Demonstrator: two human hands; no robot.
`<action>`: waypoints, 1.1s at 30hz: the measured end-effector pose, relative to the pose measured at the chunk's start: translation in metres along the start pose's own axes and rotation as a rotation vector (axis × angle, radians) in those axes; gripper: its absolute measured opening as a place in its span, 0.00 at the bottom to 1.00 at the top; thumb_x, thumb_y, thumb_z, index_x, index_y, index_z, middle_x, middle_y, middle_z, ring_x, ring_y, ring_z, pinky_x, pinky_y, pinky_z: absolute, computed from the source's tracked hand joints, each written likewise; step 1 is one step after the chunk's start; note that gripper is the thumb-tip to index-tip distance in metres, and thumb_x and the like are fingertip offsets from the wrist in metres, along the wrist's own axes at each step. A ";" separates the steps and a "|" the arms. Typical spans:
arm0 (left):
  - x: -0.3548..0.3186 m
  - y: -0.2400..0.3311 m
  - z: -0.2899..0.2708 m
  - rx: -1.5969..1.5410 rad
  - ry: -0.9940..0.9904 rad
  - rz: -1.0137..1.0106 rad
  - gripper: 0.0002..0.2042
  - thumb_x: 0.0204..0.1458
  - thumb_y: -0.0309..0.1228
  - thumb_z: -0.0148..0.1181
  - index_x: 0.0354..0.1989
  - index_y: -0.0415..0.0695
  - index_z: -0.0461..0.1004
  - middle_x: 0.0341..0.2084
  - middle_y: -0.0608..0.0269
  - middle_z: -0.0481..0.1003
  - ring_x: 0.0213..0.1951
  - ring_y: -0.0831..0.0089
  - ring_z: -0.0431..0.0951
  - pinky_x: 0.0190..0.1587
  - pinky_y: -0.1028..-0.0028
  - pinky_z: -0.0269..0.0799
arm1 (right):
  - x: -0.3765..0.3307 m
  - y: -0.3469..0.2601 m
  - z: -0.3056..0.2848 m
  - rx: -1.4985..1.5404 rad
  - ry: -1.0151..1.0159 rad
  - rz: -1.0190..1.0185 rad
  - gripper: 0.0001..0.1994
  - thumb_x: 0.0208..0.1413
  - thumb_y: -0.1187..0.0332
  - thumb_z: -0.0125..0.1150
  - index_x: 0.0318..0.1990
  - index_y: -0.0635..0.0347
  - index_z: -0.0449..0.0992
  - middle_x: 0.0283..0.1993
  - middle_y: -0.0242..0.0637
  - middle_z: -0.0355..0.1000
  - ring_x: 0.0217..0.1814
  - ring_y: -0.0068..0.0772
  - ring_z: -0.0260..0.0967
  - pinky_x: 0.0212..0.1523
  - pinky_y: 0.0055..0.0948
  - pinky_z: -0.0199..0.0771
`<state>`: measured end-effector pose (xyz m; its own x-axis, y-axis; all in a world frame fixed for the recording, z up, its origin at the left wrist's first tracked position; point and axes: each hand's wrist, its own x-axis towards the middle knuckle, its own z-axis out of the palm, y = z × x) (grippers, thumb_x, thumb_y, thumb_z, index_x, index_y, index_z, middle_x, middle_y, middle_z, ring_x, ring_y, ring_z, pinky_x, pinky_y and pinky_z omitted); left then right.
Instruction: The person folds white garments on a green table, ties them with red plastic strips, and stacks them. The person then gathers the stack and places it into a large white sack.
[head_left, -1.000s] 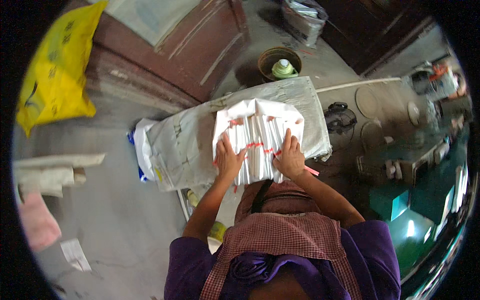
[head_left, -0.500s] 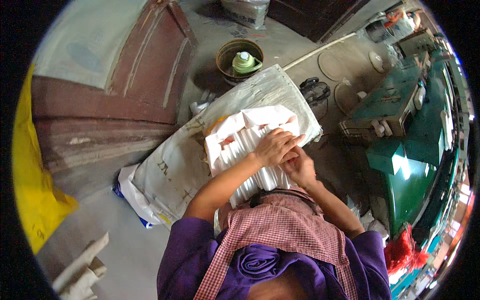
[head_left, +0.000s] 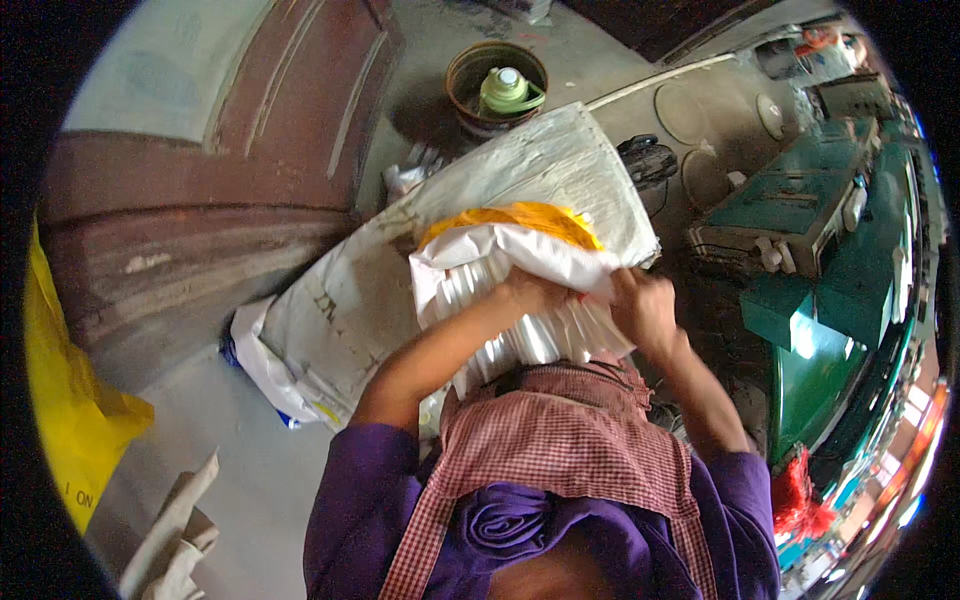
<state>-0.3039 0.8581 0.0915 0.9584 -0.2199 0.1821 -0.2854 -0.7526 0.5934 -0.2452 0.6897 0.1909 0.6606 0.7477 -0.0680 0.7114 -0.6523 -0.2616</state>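
Observation:
A white sack (head_left: 520, 243) with an orange-yellow outer side lies across the bench in front of me. Its mouth faces my apron, and a stack of long, shiny translucent plastic pieces (head_left: 540, 338) shows inside; their exact kind is unclear. My left hand (head_left: 532, 292) rests on these pieces at the sack's mouth, its fingertips hidden under the white flap. At the flap's right end, my right hand (head_left: 645, 308) is closed on the sack's edge, somewhat blurred. A small red bit shows between the hands.
The sack lies on a long bench with a worn pale cover (head_left: 350, 310). Beyond it stands a brown bucket (head_left: 462, 105) holding a light green jug (head_left: 505, 92). Green machinery (head_left: 800, 200) fills the right side, and a brown wooden door (head_left: 300, 110) stands left.
My hands were together over the plastic pieces; now the right has moved outward to the sack's edge. The sack's flap has come forward over the pieces, showing more yellow.

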 end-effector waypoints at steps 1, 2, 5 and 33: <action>-0.001 -0.002 -0.005 -0.001 0.011 -0.006 0.13 0.51 0.40 0.52 0.35 0.44 0.77 0.34 0.61 0.76 0.44 0.67 0.72 0.54 0.63 0.60 | -0.019 -0.015 -0.008 0.028 -0.009 0.006 0.12 0.40 0.72 0.61 0.35 0.60 0.70 0.26 0.41 0.71 0.23 0.44 0.71 0.21 0.37 0.71; -0.001 -0.003 -0.004 -0.003 0.012 -0.007 0.13 0.51 0.40 0.52 0.36 0.44 0.76 0.34 0.61 0.76 0.44 0.67 0.72 0.54 0.63 0.61 | -0.030 -0.021 -0.013 0.052 -0.013 0.016 0.14 0.41 0.73 0.59 0.39 0.59 0.71 0.28 0.39 0.72 0.23 0.39 0.72 0.19 0.35 0.71; 0.005 0.001 0.005 -0.004 0.024 0.008 0.13 0.51 0.39 0.54 0.38 0.44 0.75 0.36 0.60 0.75 0.45 0.66 0.72 0.54 0.63 0.62 | -0.032 -0.024 -0.015 -0.003 -0.117 0.146 0.16 0.40 0.68 0.66 0.38 0.63 0.70 0.30 0.43 0.71 0.28 0.45 0.72 0.27 0.39 0.72; -0.111 0.032 -0.056 -0.052 0.402 -1.024 0.19 0.43 0.32 0.58 0.46 0.44 0.71 0.26 0.49 0.76 0.29 0.50 0.77 0.34 0.54 0.72 | 0.106 -0.047 0.129 0.316 -0.222 -0.874 0.09 0.49 0.68 0.58 0.36 0.62 0.77 0.41 0.43 0.73 0.40 0.46 0.72 0.41 0.38 0.73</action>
<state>-0.4197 0.8933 0.1336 0.6722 0.7185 -0.1785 0.6343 -0.4345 0.6394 -0.2394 0.8161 0.0720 -0.1574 0.9823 0.1020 0.8125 0.1875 -0.5520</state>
